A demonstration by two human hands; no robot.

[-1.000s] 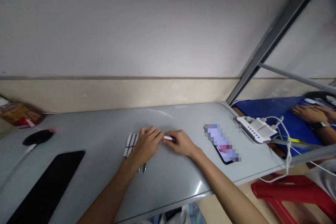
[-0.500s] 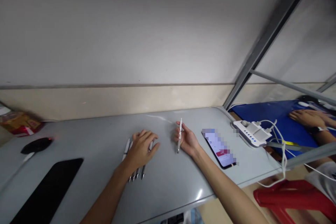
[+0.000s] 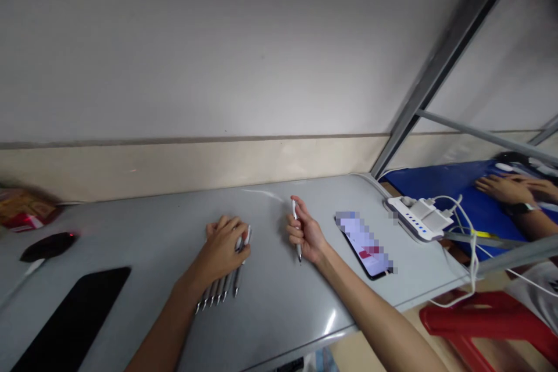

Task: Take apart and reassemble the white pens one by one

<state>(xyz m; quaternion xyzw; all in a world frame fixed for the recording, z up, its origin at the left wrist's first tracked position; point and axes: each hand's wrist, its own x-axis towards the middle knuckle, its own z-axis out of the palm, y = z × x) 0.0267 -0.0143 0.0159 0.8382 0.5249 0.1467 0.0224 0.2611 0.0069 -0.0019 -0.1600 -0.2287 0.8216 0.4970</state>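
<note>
My left hand lies over a row of several grey-and-white pens on the table. Its thumb and forefinger close around the rightmost pen, which stands a little apart from the others. The hand hides the upper parts of most pens. To the right, my right hand holds a white-and-grey pen just above the table. Its fingers wrap around the barrel, the thumb is at the top end, and the tip points down toward me.
A lit phone lies right of my right hand, near a white power strip with cables. Leftward are a black flat object and a dark mouse-like device. Another person's hands rest on a blue table behind a metal post.
My right hand's fingers have curled around its pen, with the thumb now at the top end. My left hand has shifted left with the rightmost pen, and more pen tips show below it.
</note>
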